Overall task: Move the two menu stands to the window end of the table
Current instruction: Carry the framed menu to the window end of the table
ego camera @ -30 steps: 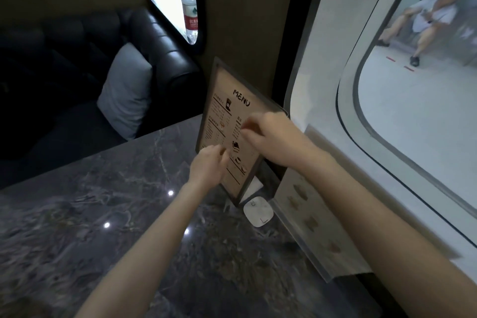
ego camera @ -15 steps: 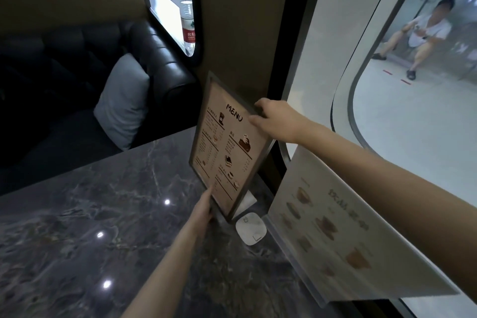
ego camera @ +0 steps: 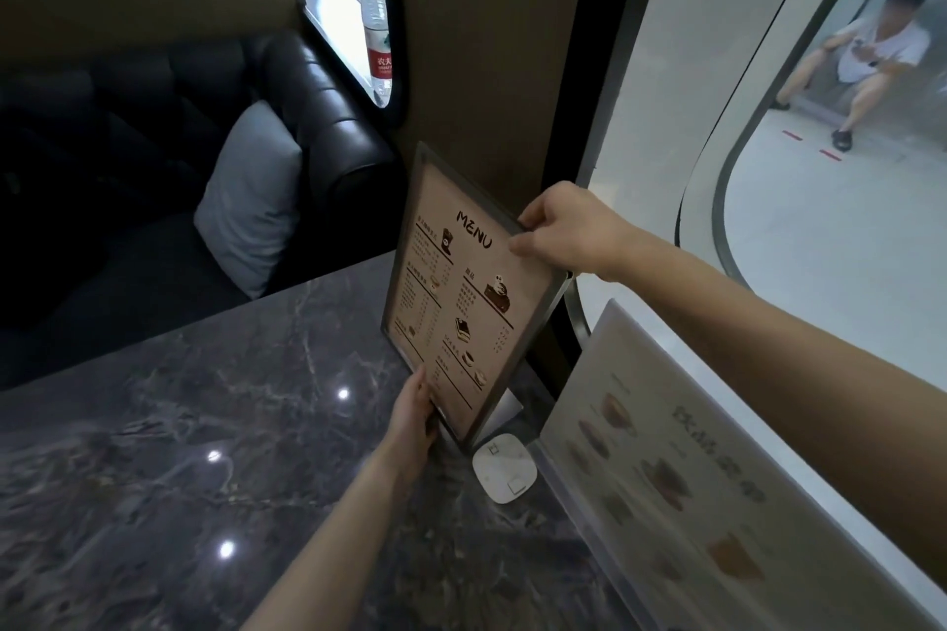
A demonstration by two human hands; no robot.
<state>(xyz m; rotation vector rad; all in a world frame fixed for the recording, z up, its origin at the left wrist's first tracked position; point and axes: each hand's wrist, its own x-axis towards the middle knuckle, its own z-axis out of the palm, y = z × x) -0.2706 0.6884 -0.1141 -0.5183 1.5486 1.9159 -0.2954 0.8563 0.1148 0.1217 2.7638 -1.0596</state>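
Booth interior, dim. Dark grey marble table (ego camera: pixel 153 477) with pale veining and three bright spots of reflected ceiling light. Black tufted leather sofa (ego camera: pixel 307 118) at the far side, carrying one grey cushion (ego camera: pixel 251 215). Brown wall panel (ego camera: pixel 487 41) behind. Narrow rounded window (ego camera: pixel 333 0), daylit, with a red-labelled water bottle (ego camera: pixel 378 31) on its sill. Large rounded window (ego camera: pixel 820 220) at right, white-framed, showing pale floor and a seated person (ego camera: pixel 871 56) outside.

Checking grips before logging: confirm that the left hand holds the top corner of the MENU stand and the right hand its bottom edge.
Reversed. The head view shows the right hand on the top corner of the MENU stand and the left hand at its bottom edge.
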